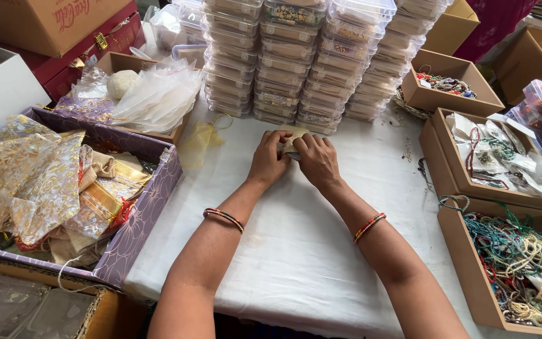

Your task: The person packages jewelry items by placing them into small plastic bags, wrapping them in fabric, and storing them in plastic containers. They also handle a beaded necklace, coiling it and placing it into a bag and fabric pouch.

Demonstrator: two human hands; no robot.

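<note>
Dead centre on the white desk (296,251), both hands meet over a small beige pouch (292,137). Left hand (268,160) and right hand (317,158) pinch it from either side, fingers (281,139) clamped on its edges. It lies just ahead of the fingertips, below the stacked clear boxes (296,56), equally near to both hands.
</note>
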